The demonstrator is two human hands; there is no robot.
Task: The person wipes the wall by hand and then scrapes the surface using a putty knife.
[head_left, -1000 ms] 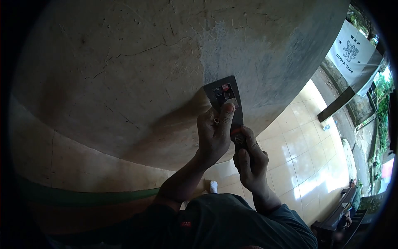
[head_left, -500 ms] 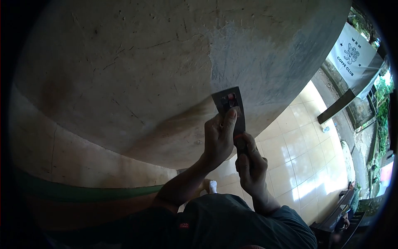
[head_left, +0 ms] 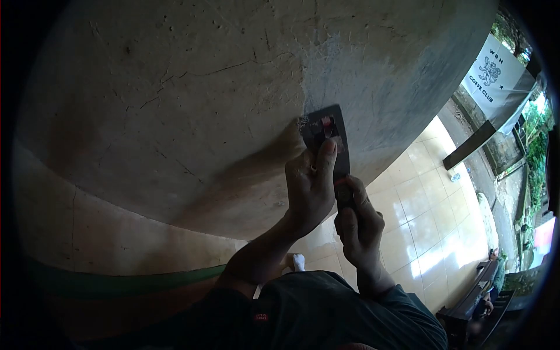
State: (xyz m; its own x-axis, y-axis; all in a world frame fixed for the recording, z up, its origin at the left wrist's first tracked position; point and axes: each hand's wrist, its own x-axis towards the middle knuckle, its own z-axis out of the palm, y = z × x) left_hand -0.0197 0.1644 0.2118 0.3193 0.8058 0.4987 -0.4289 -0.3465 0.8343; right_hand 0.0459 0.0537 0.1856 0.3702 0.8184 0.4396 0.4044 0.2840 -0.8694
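Two bare hands grip a broad putty knife near the middle of the view, its blade pointing between 11 and 12 o'clock, front edge against a curved wall. The left hand clasps the blade, thumb on its face, other fingers curled behind with tips hidden. The right hand closes around the handle. From the putty knife, a grey patch lies at 1 o'clock, a "WRN COFFE CLUB" banner at 2, glossy floor tiles at 4.
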